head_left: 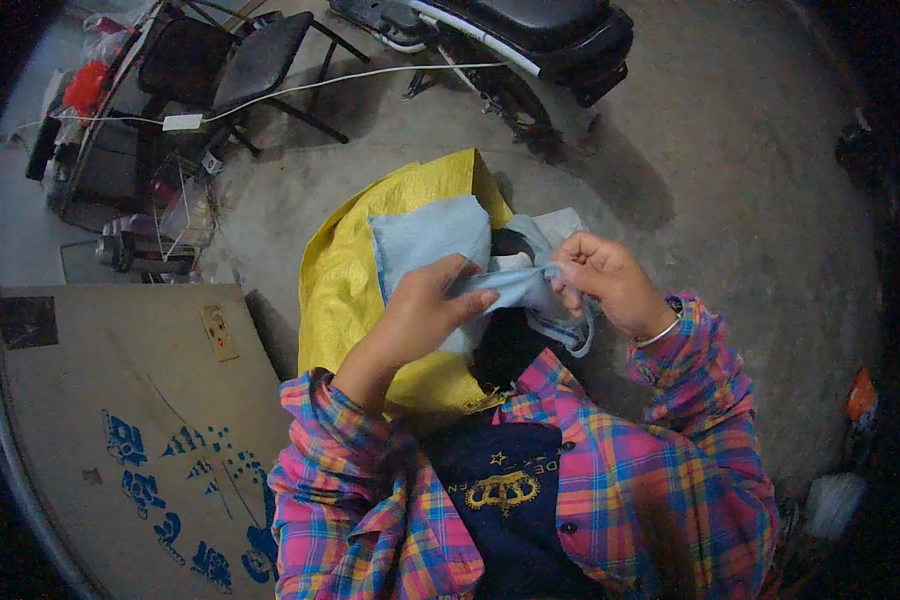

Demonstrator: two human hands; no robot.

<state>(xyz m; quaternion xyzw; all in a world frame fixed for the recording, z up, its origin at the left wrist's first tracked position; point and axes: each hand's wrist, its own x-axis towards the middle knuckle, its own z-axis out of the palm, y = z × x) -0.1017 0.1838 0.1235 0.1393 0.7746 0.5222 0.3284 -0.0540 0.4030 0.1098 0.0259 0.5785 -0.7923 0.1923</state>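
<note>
Single view only: a head-worn fisheye camera looked steeply down over the wearer's chest from close range. The plaid shirt (pixel 610 480) filled the lower frame, both forearms entering from below. The concrete floor (pixel 730 180) spread beyond, curving toward dark rims. A chair (pixel 240 60) and scooter (pixel 530 30) lay at the top edge.

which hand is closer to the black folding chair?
Left. The left hand grips the light blue cloth on the side toward the chair; the right hand holds the cloth's other end, farther away.
</note>
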